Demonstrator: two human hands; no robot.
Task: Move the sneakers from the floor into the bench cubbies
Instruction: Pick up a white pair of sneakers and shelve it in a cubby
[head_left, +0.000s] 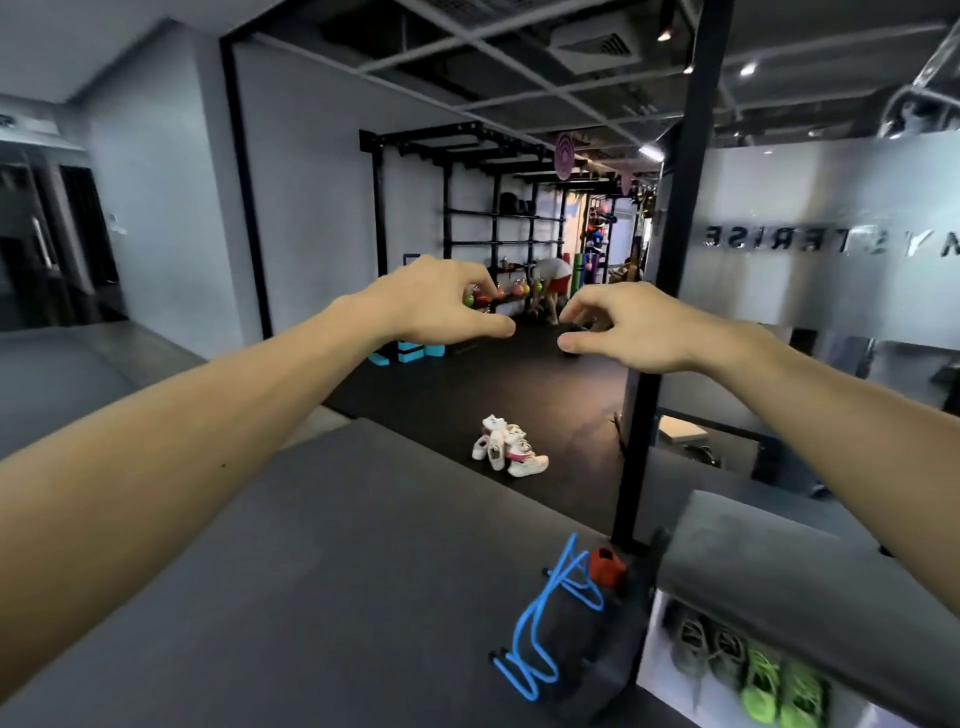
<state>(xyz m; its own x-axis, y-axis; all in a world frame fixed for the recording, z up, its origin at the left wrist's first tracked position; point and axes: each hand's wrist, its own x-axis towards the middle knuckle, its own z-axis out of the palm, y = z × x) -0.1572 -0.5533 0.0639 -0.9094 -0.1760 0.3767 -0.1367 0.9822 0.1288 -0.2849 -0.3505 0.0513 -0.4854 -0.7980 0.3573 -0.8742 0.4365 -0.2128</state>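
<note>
A heap of white sneakers with pink trim (508, 446) lies on the dark floor, a few steps ahead. At the lower right stands the bench (769, 561) with a grey padded top. Its cubby holds grey sneakers (701, 649) and neon green sneakers (779, 691). My left hand (441, 306) and my right hand (623, 327) are both stretched out at chest height, far above the white sneakers. Fingers of both hands are curled and apart, holding nothing.
A black steel post (660, 312) rises beside the bench. A blue jump rope (550, 623) and a red object (605, 564) lie on the floor near its foot. Teal blocks (410, 353) and a rack with a bending person (550, 286) stand at the back.
</note>
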